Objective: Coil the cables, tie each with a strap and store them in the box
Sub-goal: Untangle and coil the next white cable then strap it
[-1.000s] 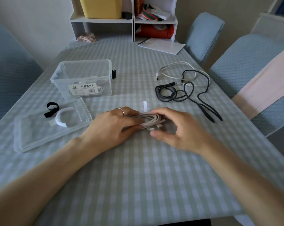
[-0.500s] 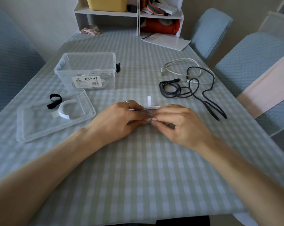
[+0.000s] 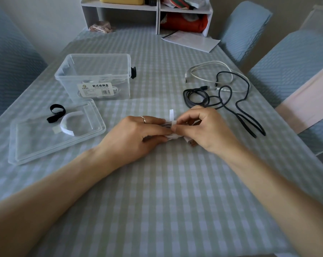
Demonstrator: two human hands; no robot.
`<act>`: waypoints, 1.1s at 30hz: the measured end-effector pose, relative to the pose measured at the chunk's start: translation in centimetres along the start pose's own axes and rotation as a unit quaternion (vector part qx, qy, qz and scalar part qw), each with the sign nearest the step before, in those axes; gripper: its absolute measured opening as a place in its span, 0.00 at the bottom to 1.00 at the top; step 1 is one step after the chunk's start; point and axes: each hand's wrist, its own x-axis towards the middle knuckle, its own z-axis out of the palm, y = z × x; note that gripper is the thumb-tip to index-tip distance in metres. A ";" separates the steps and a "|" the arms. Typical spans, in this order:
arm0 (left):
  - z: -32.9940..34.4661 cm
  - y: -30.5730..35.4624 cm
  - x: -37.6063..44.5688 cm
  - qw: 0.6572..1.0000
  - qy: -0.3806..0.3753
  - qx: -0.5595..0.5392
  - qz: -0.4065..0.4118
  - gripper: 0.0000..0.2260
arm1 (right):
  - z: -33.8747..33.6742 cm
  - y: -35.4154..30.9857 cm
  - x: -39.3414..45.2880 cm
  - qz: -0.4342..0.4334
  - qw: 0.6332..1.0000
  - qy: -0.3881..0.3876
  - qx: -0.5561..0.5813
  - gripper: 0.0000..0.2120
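We list: coiled cable (image 3: 168,125), in front of the box (image 3: 95,76), gripped by our left hand (image 3: 136,134); right hand (image 3: 203,129) pinching its white strap (image 3: 172,125). Loose cables (image 3: 218,89) right of the box; lid (image 3: 53,130) before it.

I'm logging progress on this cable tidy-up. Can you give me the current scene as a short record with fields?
left hand: grips the coiled white cable
right hand: pinches the white strap wrapped over the coil
storage box: open, a white cable inside
lid: on the table left of the hands
spare straps: black strap beside the lid, white strap loop on it
loose cables: dark cable, white cable
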 end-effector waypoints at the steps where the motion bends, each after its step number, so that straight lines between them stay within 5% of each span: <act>1: -0.1 0.1 0.0 1.000 0.002 -0.003 -0.003 0.09 | -0.1 -0.1 0.0 0.006 1.000 0.000 0.003 0.06; 8: 0.1 0.7 0.0 1.000 0.002 -0.015 -0.012 0.10 | 0.1 0.0 -0.3 0.018 1.000 0.019 -0.010 0.02; 12: 0.0 1.3 0.1 0.996 0.004 -0.037 -0.084 0.09 | -0.2 -0.2 -0.3 0.029 0.999 0.009 0.018 0.02; 18: 0.3 2.4 1.9 0.941 -0.008 -0.143 -0.306 0.02 | -0.2 0.1 0.0 0.028 0.999 0.014 0.023 0.01; 27: 0.4 3.4 2.9 0.891 -0.044 -0.228 -0.391 0.03 | -0.1 0.0 -0.4 0.019 0.999 0.019 0.023 0.03; 33: 0.0 3.5 3.2 0.866 -0.042 -0.270 -0.419 0.08 | -1.1 -0.3 2.4 0.095 0.995 0.019 -0.024 0.03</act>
